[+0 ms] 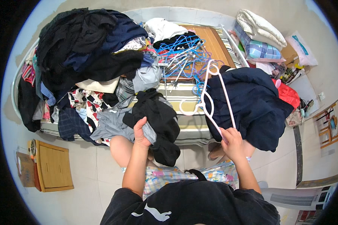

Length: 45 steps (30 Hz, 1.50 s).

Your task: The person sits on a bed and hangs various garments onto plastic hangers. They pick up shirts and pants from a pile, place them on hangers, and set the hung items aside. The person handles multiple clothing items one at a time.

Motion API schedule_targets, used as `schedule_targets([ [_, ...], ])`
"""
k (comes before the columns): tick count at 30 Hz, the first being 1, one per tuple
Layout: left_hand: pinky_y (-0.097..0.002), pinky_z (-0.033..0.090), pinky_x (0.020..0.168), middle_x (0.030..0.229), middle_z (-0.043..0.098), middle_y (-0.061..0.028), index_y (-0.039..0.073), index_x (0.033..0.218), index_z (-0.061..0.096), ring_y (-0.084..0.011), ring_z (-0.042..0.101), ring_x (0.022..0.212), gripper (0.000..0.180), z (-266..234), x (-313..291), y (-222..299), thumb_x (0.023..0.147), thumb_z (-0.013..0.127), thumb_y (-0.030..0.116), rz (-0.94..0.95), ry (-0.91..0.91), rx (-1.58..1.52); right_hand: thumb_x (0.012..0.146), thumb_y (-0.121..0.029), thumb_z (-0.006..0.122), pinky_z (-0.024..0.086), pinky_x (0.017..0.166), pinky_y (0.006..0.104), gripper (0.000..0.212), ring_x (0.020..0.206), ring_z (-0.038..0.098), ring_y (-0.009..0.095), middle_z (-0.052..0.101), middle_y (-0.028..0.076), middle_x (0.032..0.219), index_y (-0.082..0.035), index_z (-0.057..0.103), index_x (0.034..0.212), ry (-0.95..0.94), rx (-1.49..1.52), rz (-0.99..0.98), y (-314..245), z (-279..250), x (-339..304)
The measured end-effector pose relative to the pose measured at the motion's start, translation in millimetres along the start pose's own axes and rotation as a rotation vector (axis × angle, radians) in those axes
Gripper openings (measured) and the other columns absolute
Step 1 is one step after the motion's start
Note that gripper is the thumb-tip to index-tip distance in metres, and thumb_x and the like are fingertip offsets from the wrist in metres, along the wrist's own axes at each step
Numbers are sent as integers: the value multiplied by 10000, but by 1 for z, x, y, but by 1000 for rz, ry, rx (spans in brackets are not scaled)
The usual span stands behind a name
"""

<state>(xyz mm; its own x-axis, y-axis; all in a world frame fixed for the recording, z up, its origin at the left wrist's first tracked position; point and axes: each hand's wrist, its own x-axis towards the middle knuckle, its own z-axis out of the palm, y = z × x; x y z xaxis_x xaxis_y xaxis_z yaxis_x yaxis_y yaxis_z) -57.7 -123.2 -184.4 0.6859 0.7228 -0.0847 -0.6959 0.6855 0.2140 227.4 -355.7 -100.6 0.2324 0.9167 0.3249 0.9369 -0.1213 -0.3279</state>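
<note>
My left hand (142,135) is closed on a black garment (157,118) with a grey patch showing by the fingers; its lower part hangs over the bed edge above my legs. Whether it is a top or trousers, I cannot tell. A pale pink plastic hanger (225,97) is gripped at one end in my right hand (233,144), its hook and loops pointing away from me. It is held over the striped bed, apart from the black garment. Just beyond the right hand lies a dark navy garment (248,105) in a heap.
A high pile of mixed clothes (79,41) covers the bed's left side. Blue and white hangers (182,56) lie tangled on a brown mat (214,41). Folded bedding (263,32) is stacked at the far right. A wooden cabinet (55,165) stands on the floor at left.
</note>
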Motion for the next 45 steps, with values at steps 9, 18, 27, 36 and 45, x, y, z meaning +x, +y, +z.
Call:
schedule_targets([
  [9, -501, 434, 1088, 1368, 569, -213, -43, 1367, 502, -377, 577, 1229, 536, 50, -51, -20, 882, 611, 158, -104, -15, 104, 696, -25, 719, 397, 727, 356, 454, 869, 575, 214, 577, 23, 882, -126, 700, 1137, -135, 146, -351, -12, 8, 6],
  [18, -381, 453, 1027, 1260, 636, -147, -35, 1333, 534, -245, 609, 1159, 470, 94, -78, -90, 939, 653, 192, -234, 85, 776, 744, 27, 637, 477, 794, 373, 383, 889, 618, 280, 621, 91, 896, -58, 704, 1112, -187, 716, -154, -26, 60, 1],
  [27, -299, 467, 858, 1080, 611, -39, 41, 1125, 559, -125, 564, 986, 284, 73, -102, -41, 1019, 518, 301, 332, 287, 800, 745, -2, 662, 452, 812, 371, 328, 854, 590, 263, 609, 75, 836, -48, 716, 1065, -155, 589, -106, -25, 55, -29],
  [36, -428, 430, 728, 853, 536, -233, -72, 899, 519, -399, 526, 808, 250, 127, -110, -41, 979, 493, 163, 176, 163, 2029, 729, -16, 698, 410, 786, 379, 286, 829, 568, 233, 571, 21, 813, -108, 715, 999, -40, 374, -345, -31, 52, -29],
  [45, -303, 481, 745, 892, 611, -125, -60, 969, 599, -244, 618, 809, 134, 125, -116, -12, 866, 521, -94, 388, 94, 1935, 664, 42, 695, 414, 742, 368, 318, 796, 576, 259, 603, 46, 801, -73, 718, 960, 87, 482, -261, -34, 66, -28],
])
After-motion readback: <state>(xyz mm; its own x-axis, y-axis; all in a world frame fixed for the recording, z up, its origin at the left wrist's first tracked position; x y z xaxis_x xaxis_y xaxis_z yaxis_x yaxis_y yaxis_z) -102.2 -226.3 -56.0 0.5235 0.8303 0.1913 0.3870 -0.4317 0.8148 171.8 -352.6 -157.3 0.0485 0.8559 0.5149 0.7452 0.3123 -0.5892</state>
